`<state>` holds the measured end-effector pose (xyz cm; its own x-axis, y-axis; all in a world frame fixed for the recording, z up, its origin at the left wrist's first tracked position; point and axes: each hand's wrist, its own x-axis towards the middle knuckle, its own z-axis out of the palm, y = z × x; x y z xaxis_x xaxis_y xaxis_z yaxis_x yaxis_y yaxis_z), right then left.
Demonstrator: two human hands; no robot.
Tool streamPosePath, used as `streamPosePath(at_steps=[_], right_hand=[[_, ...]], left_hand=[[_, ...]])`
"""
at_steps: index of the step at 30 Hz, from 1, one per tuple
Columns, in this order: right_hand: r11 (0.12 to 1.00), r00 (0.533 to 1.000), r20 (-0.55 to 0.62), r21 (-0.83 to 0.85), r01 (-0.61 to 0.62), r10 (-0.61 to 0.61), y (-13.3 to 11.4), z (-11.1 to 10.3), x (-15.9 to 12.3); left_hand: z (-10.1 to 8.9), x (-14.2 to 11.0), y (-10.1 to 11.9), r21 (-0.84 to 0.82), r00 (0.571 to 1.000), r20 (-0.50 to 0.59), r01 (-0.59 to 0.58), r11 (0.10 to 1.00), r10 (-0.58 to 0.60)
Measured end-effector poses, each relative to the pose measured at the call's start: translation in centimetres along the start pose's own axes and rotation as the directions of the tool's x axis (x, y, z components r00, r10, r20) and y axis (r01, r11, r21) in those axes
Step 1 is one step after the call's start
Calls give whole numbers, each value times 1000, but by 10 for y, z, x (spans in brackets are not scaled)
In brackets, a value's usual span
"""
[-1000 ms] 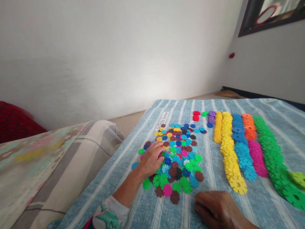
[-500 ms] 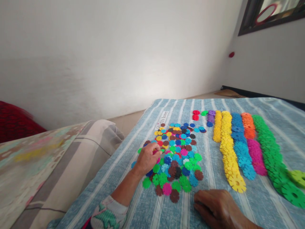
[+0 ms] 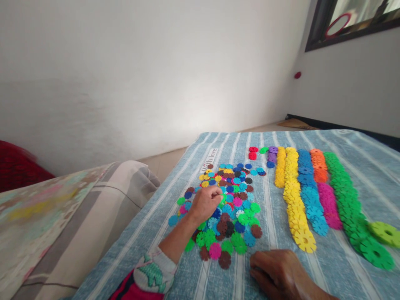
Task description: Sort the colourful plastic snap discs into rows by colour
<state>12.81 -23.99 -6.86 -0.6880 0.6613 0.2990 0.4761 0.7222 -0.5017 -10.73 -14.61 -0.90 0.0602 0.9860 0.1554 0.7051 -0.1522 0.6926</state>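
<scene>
My left hand is over a loose pile of multicoloured notched plastic discs, thumb and fingers pinched together. Whatever is between the fingertips, if anything, is hidden. My right hand rests on the striped cloth just in front of the pile, its fingers curled in and nothing showing in them. To the right, overlapping rows of the same kind of disc are sorted by colour: yellow, blue, orange, magenta and green.
Two red discs, a green disc and a short purple row are at the far end. A lime disc lies at the right. A padded, patterned cover is on the left; behind stands a white wall.
My left hand has moved slightly right and away from me over the pile, still pinched. The right hand stays on the cloth. The camera view has shifted a little.
</scene>
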Motion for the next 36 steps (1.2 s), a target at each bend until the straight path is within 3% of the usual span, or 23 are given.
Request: streamPosePath(at_steps=[4, 9, 16, 24, 36], right_hand=[[1000, 999, -25, 1, 22, -22, 1, 1, 1], [999, 999, -46, 30, 15, -14, 0, 0, 3], [998, 999, -43, 67, 16, -14, -2, -1, 4], [996, 999, -33, 90, 3, 0, -4, -5, 5], [994, 1000, -3, 110, -29, 30, -6, -8, 4]], left_hand=[[10, 11, 0, 176, 1000, -8, -24, 984, 26], [6, 11, -3, 364, 997, -38, -48, 930, 67], [0, 6, 7, 544, 994, 80, -107, 832, 75], [4, 7, 15, 578, 998, 63, -35, 815, -2], [5, 8, 9, 597, 997, 68, -65, 799, 30]])
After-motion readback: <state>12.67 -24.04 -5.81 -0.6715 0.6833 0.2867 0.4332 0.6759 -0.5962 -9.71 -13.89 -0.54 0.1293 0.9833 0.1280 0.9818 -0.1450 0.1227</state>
